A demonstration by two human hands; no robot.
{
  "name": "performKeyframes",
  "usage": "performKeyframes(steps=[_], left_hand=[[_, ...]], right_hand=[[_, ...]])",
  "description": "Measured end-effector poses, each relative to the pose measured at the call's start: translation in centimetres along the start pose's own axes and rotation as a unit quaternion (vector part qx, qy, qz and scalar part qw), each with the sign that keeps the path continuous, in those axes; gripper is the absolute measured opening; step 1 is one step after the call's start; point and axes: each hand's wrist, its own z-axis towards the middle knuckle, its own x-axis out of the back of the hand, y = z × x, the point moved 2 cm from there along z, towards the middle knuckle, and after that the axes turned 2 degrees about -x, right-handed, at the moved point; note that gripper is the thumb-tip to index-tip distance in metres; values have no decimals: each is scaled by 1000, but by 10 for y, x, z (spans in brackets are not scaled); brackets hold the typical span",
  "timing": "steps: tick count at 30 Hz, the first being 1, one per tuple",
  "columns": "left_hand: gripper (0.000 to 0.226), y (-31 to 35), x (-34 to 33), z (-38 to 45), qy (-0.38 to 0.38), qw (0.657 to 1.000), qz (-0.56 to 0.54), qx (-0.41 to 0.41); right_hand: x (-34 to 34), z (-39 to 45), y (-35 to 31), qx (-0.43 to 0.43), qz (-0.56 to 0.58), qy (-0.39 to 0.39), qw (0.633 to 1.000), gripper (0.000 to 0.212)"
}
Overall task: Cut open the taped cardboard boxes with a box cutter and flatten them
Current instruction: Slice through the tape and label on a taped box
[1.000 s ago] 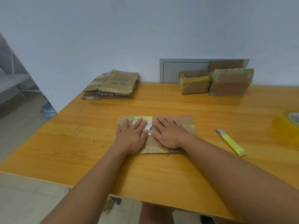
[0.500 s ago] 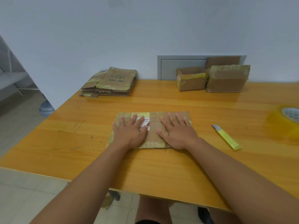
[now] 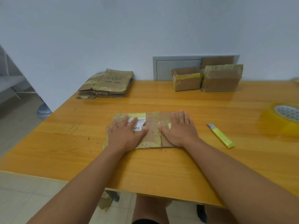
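Observation:
A flattened cardboard box with yellowish tape and a white label lies in the middle of the wooden table. My left hand presses flat on its left half, fingers spread. My right hand presses flat on its right half, fingers spread. The yellow box cutter lies on the table to the right of my right hand, blade end pointing away, untouched.
A stack of flattened boxes sits at the back left. Two standing boxes, a small open one and a larger taped one, are at the back by the wall. A roll of clear tape sits at the right edge.
My two hands have slid apart across the flattened box, the left one leftward and the right one rightward, uncovering its middle.

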Motion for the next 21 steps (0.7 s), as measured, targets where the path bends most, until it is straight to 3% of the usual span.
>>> performKeyframes(steps=[11,13,17,21], left_hand=[[122,-4,1,-3,-61,996,-65,32],[124,-2,2,-5,-52,996,-62,35],[123,6,1,-17,42,997,-49,46],[121,7,2,-24,7,996,-67,54]], right_hand=[[2,0,-2,2,-11,-27,1000,93],[4,-4,-3,1,-8,-12,1000,92],[11,-19,-4,-40,-13,66,997,81],[14,-29,-13,-87,-9,26,996,74]])
